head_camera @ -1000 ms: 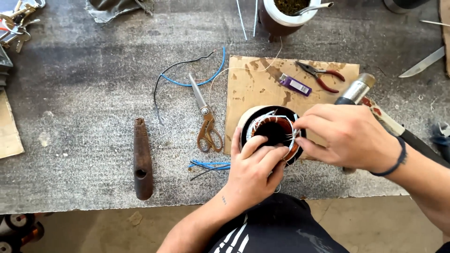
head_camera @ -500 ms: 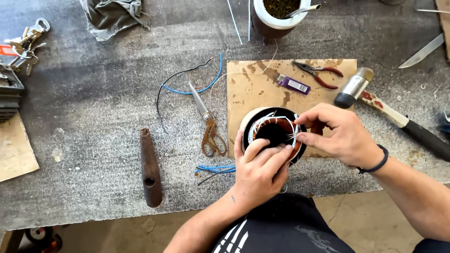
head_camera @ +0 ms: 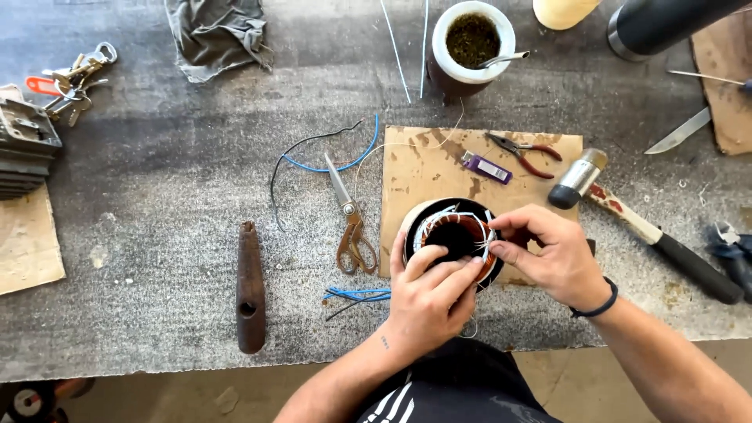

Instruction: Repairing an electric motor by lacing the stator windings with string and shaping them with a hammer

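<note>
A round motor stator [head_camera: 453, 233] with copper windings and white lacing cord stands on a piece of cardboard [head_camera: 423, 160] at the near edge of the grey workbench. My left hand [head_camera: 427, 298] grips its near rim, fingers curled over the winding. My right hand [head_camera: 548, 252] pinches the white cord at the stator's right rim between thumb and fingers. A dark band sits on my right wrist.
Scissors [head_camera: 351, 223] lie left of the cardboard, blue wires [head_camera: 356, 294] beside them. A dark wooden tool [head_camera: 250, 286] lies further left. A hammer [head_camera: 638, 227], red pliers [head_camera: 523, 153], purple lighter [head_camera: 486, 167], cup with straw [head_camera: 472, 43], knife [head_camera: 678, 131], keys [head_camera: 70, 78] and rag [head_camera: 218, 35] surround the spot.
The view has shifted so the bench sits lower in frame. My right hand's fingers have worked along the stator's right rim with the cord; my left hand keeps its grip.
</note>
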